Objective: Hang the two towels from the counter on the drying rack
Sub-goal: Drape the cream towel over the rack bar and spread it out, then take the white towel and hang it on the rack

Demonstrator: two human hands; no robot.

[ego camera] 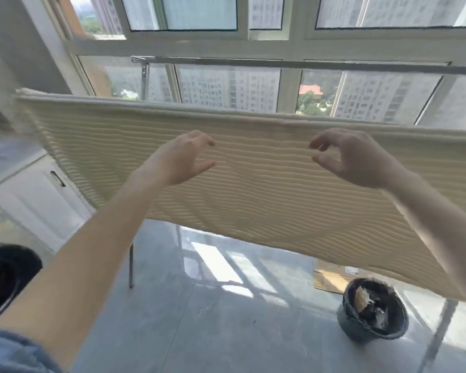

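Note:
A cream towel with a wavy ribbed weave hangs spread wide over the near bar of the drying rack, covering most of the view's middle. My left hand is raised in front of the towel, fingers curled and apart, holding nothing. My right hand hovers at the same height to the right, also with fingers apart and nothing in them. A second metal rail of the drying rack runs behind and above the towel, bare. No second towel is in sight.
A rack leg stands on the grey tiled floor. A dark bin with scraps sits at the lower right, cardboard behind it. White cabinets and a counter are at the left. Large windows lie behind.

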